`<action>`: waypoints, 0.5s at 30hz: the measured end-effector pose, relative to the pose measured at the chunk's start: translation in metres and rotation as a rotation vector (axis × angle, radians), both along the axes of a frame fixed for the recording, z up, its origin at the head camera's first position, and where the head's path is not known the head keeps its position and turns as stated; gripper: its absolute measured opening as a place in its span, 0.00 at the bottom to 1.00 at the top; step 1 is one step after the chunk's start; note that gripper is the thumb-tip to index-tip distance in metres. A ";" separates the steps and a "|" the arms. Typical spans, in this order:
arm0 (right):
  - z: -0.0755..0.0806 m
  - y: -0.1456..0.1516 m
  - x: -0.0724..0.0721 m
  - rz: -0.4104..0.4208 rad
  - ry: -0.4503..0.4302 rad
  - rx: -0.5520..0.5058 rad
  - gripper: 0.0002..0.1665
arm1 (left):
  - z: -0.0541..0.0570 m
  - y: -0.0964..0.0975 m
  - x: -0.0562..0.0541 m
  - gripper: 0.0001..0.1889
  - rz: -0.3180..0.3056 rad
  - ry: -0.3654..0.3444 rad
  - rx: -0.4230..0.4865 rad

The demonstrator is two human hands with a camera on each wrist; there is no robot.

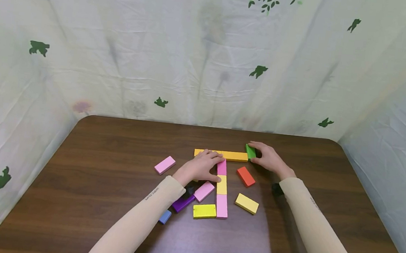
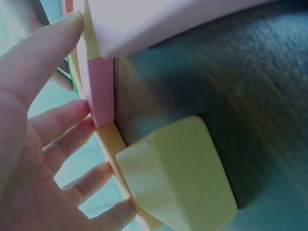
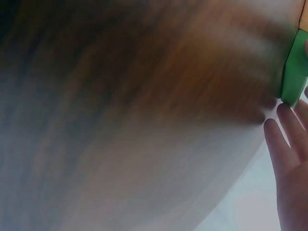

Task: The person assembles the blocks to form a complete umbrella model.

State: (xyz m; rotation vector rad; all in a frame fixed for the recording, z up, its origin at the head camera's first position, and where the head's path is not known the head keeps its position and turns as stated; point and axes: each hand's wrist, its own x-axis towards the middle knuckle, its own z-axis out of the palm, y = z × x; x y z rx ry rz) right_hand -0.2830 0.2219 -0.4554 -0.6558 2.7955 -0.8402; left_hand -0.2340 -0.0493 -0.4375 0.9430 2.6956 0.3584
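Note:
My left hand spreads over the junction of a T-like layout of flat blocks. In the left wrist view its straight fingers rest along the orange row and the top pink block, with the thumb at the yellow block of the column. At the right end of the orange row, my right hand pinches a green block between thumb and fingers. The green block stands crosswise to the row, right at its end. Part of the row is hidden behind the left hand.
Loose blocks lie around the column: red, pale yellow, bright yellow, purple, blue and pink. Another pink block lies by the left wrist. A patterned curtain stands behind the brown table.

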 end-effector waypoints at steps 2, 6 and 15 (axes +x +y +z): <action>0.000 0.001 0.000 -0.003 0.003 0.000 0.35 | 0.000 0.000 0.000 0.37 0.000 0.000 0.000; 0.001 0.004 0.002 -0.010 0.020 -0.002 0.35 | 0.001 0.001 0.000 0.37 0.003 -0.006 0.003; 0.005 0.013 0.009 -0.024 0.058 -0.061 0.33 | 0.000 0.001 0.000 0.37 0.013 -0.015 0.002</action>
